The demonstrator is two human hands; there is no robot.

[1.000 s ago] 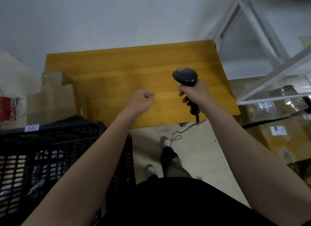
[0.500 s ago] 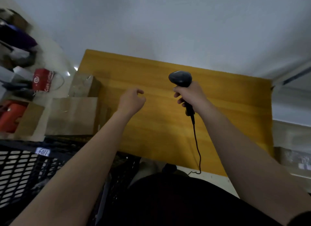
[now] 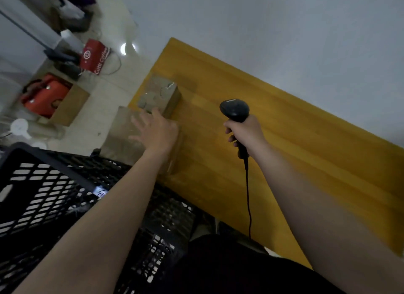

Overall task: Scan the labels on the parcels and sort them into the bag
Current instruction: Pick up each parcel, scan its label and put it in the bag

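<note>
Two brown cardboard parcels sit at the left end of the yellow wooden table [image 3: 284, 145]. The smaller parcel [image 3: 160, 94] lies farther back; the larger flat parcel [image 3: 122, 136] is nearer. My left hand [image 3: 156, 130] hovers over the larger parcel with fingers spread, fingertips near the smaller one. Whether it touches either parcel I cannot tell. My right hand [image 3: 246, 133] grips a black barcode scanner [image 3: 235, 110] upright above the table, its cable [image 3: 248, 197] hanging down toward me.
A black plastic mesh crate [image 3: 56, 197] stands at lower left, against the table's near edge. On the floor to the left are a red paper bag [image 3: 95, 57], an orange bag in a cardboard box [image 3: 47, 95] and a white fan [image 3: 20, 127]. A grey wall runs behind the table.
My view has swung left and tilted. My left hand has opened from a loose fist and reached left over the parcels. The right hand keeps holding the scanner in about the same place.
</note>
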